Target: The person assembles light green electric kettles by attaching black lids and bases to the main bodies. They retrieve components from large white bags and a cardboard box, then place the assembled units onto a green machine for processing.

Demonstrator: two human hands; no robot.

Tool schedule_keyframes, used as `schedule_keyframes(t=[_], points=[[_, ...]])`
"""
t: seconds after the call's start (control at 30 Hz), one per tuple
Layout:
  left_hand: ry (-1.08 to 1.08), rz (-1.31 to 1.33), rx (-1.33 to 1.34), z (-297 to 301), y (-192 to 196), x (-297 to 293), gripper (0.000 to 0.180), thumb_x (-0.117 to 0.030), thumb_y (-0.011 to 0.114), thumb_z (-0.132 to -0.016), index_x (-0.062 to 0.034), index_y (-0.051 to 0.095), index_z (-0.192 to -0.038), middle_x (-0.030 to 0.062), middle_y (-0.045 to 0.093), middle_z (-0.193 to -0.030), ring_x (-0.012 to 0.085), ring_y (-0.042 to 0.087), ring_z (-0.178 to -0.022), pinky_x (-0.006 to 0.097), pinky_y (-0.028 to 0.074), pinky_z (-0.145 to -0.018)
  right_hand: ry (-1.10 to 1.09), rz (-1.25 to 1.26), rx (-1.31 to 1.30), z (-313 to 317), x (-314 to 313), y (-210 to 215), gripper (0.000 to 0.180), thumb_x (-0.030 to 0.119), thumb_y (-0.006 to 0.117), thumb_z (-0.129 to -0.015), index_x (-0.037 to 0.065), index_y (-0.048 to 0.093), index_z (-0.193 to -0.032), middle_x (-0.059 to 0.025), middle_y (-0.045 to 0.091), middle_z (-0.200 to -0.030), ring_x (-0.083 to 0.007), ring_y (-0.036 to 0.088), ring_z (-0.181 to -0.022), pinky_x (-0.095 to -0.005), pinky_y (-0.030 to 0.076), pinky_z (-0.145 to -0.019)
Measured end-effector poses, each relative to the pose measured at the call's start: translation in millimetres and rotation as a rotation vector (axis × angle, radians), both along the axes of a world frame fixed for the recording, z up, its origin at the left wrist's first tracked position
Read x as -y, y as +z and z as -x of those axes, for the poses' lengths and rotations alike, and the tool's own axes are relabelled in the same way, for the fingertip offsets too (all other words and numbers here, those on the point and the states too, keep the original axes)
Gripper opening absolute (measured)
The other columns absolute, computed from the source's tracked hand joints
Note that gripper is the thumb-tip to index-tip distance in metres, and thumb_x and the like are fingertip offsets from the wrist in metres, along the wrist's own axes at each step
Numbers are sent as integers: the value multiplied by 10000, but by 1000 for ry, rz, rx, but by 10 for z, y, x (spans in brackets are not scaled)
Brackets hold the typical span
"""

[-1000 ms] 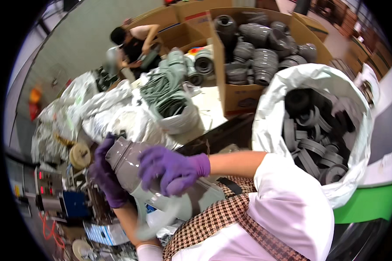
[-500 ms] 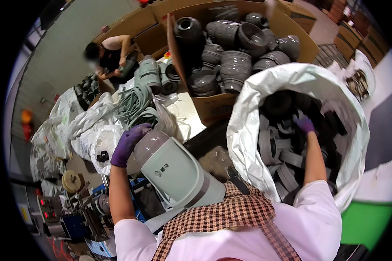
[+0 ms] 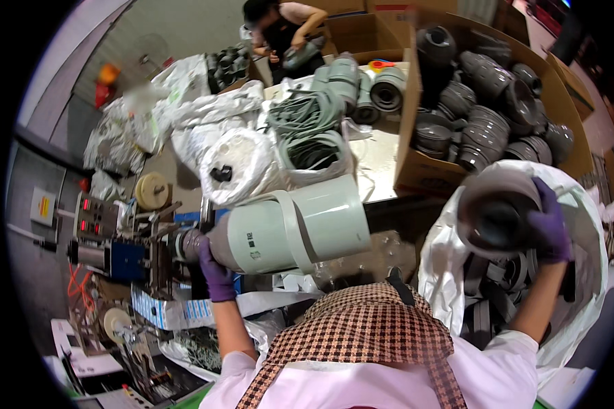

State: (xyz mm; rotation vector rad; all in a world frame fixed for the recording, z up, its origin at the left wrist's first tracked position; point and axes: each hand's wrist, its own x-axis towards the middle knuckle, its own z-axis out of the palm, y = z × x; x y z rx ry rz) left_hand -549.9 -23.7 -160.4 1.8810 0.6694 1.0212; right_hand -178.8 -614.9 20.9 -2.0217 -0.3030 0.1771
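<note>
My left hand (image 3: 215, 271), in a purple glove, grips the narrow grey end of a large pale green plastic housing (image 3: 290, 227) that lies sideways in front of me. Its narrow end meets a machine (image 3: 126, 255) on my left. My right hand (image 3: 549, 225), also gloved in purple, holds a dark grey round cap (image 3: 494, 211) above a big white bag (image 3: 583, 286) full of dark grey parts.
A cardboard box (image 3: 426, 174) of stacked grey caps stands behind the bag. White bags, one holding coiled grey-green cable (image 3: 310, 146), cover the table. Another person (image 3: 283, 31) works at the far end. A control panel (image 3: 95, 218) with red lights sits at my left.
My right hand has come up out of the white bag with a grey cap in it. The green housing has swung to lie level against the machine, my left hand moving to its narrow end.
</note>
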Motion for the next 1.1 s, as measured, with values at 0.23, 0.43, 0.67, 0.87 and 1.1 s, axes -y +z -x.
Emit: schedule_keyframes(t=[0.23, 0.43, 0.67, 0.87, 1.1], points=[[49, 856, 714, 748, -212, 367, 336, -299, 464, -1034, -61, 648, -1183, 94, 698, -1179, 224, 663, -1074, 383, 497, -997, 378, -605, 189, 697, -3011, -1083, 823, 575, 712, -825, -49, 525, -1328, -131, 612, -1210, -244, 587, -1106, -365, 452, -974], [269, 958, 868, 1185, 233, 224, 329, -298, 433, -1050, -58, 635, -1149, 81, 685, -1167, 204, 653, -1075, 368, 503, -981, 678, -533, 606, 1225, -3951, -1073, 786, 652, 413, -965, -71, 598, -1212, -195, 618, -1048, -333, 593, -927, -400, 470, -847], [402, 819, 774, 1218, 154, 88, 361, -310, 420, -1058, -43, 639, -1162, 91, 686, -1152, 199, 651, -1062, 349, 497, -968, 828, -544, 548, 1115, -4275, -1319, 625, 497, 418, -1011, -44, 591, -1272, -182, 607, -1033, -297, 575, -882, -396, 466, -792], [461, 533, 637, 919, 93, -97, 364, -273, 389, -1074, -26, 622, -1208, 95, 671, -1191, 182, 636, -1073, 334, 494, -964, 839, -624, 310, 753, -4381, -1368, 601, 478, 446, -1004, -30, 582, -1294, -163, 601, -1098, -268, 573, -934, -373, 458, -854], [279, 392, 625, 149, 260, -416, 435, -334, 337, -1074, -23, 612, -1204, 121, 676, -1191, 222, 647, -1096, 377, 502, -984, 668, -772, -362, -482, -4920, -1254, 641, 452, 442, -1013, 6, 398, -1472, -108, 565, -1316, -199, 536, -1195, -364, 404, -1070]])
